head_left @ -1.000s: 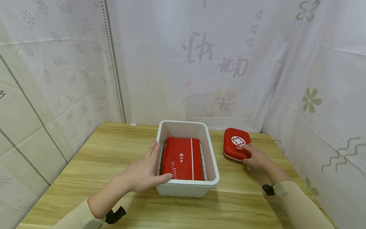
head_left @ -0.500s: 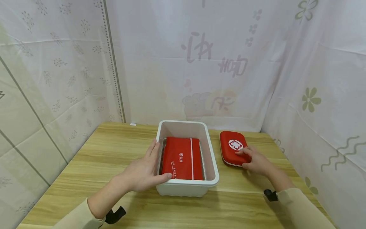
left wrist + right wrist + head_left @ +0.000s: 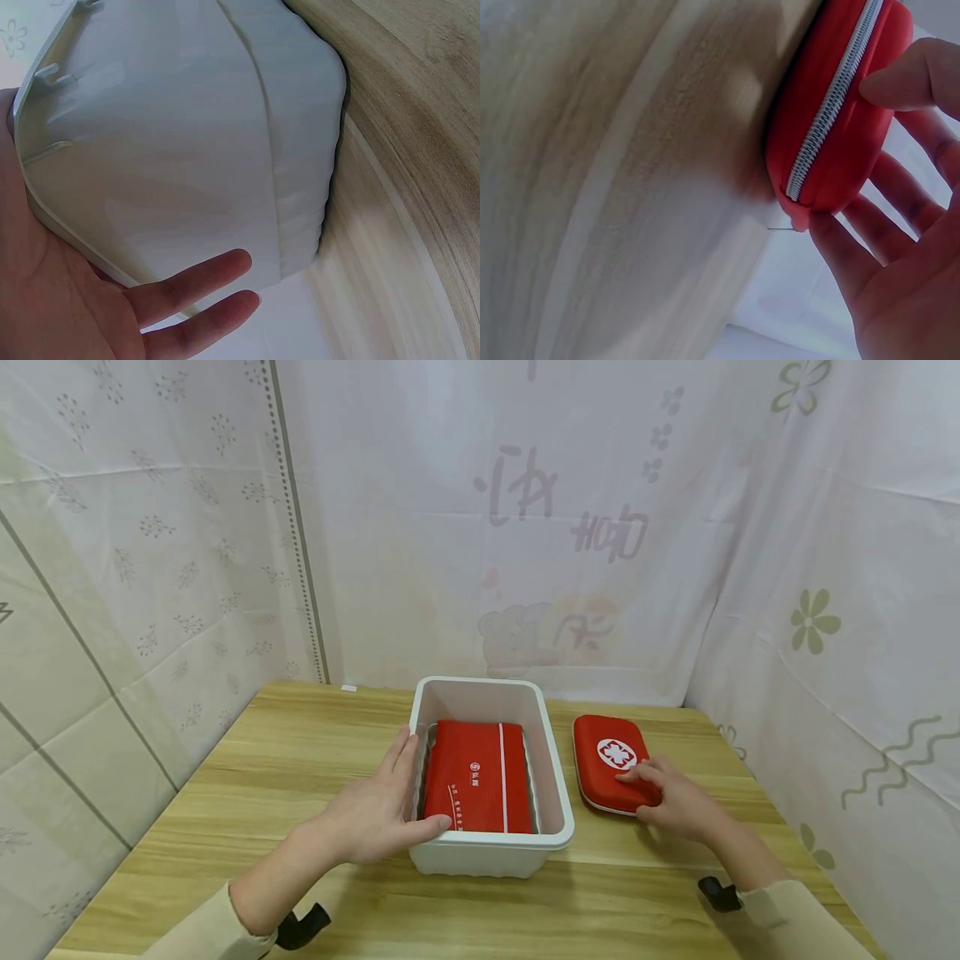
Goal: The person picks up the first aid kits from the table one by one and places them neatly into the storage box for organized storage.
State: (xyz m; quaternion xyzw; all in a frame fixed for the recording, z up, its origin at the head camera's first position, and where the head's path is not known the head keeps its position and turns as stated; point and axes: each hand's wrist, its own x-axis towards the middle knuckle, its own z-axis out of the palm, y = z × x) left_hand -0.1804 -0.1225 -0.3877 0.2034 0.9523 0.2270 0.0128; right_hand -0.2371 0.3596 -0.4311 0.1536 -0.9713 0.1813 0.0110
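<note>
A red zippered first-aid case [image 3: 611, 752] with a white round cross emblem lies flat to the right of a white plastic bin [image 3: 557, 760]. My right hand [image 3: 678, 797] grips the case at its near right corner. In the right wrist view, the thumb presses just above its silver zipper [image 3: 832, 105] while the other fingers reach over the far side. My left hand [image 3: 375, 818] rests on the bin's near left corner, thumb along the front rim and fingers spread along the left side. Two of its fingers [image 3: 199, 285] extend beside the bin's outer wall in the left wrist view.
Inside the bin lies a flat red packet [image 3: 476, 777] with white lettering and a white stripe. A wood-grain table [image 3: 300, 760] carries everything, with a small white piece [image 3: 348, 688] at its back edge. Printed curtains [image 3: 450, 527] enclose the back and sides.
The first-aid case has slid toward me and slightly left, my right hand moving along with it. My left hand and the bin have stayed in place.
</note>
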